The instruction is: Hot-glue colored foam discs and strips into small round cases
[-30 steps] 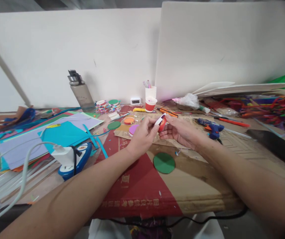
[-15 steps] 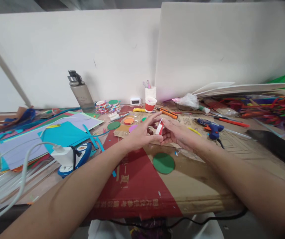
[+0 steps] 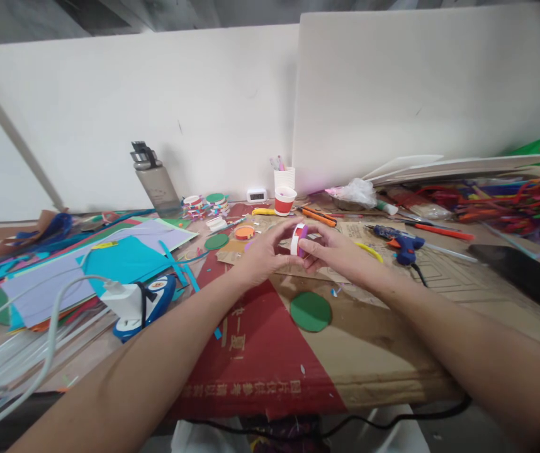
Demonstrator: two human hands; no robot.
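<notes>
Between my two hands, above the cardboard, is a small round piece (image 3: 298,240) with a white and red band and a purple face. My left hand (image 3: 272,253) curves around its left side, thumb at the lower edge. The fingers of my right hand (image 3: 325,250) grip it from the right. A green disc (image 3: 311,311) lies flat on the red and brown cardboard (image 3: 270,352) below my hands. Behind them are an orange round piece (image 3: 244,233), another green disc (image 3: 216,241) and a red and white paper cup (image 3: 284,201).
A blue glue gun (image 3: 405,247) and a black phone-like slab (image 3: 525,277) lie at the right. Coloured paper (image 3: 126,261), a power strip (image 3: 159,299) and a white cable are on the left. A bottle (image 3: 157,185) stands at the back.
The round piece has been turned in my hands; its purple face now shows on the right. The camera view has shifted slightly.
</notes>
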